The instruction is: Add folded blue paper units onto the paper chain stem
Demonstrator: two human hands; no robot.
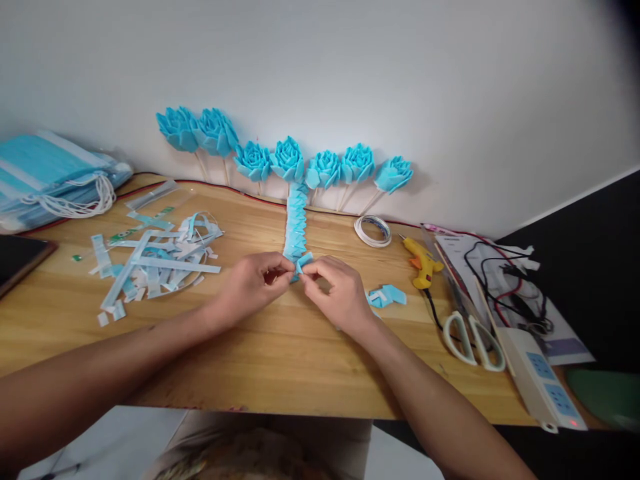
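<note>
A long folded strip of blue petals (296, 223) lies on the wooden table (280, 353), running from the wall toward me. My left hand (253, 283) and my right hand (337, 293) meet at its near end, both pinching a small blue folded piece (303, 262). Several blue paper roses on sticks (287, 160) lean against the wall behind the strip. A few loose blue folded pieces (386, 296) lie just right of my right hand.
A pile of blue and white scraps (155, 257) lies at the left, with a stack of face masks (50, 173) behind it. A tape roll (373, 230), a yellow glue gun (423, 261), scissors (473, 337) and a power strip (537, 373) sit at the right.
</note>
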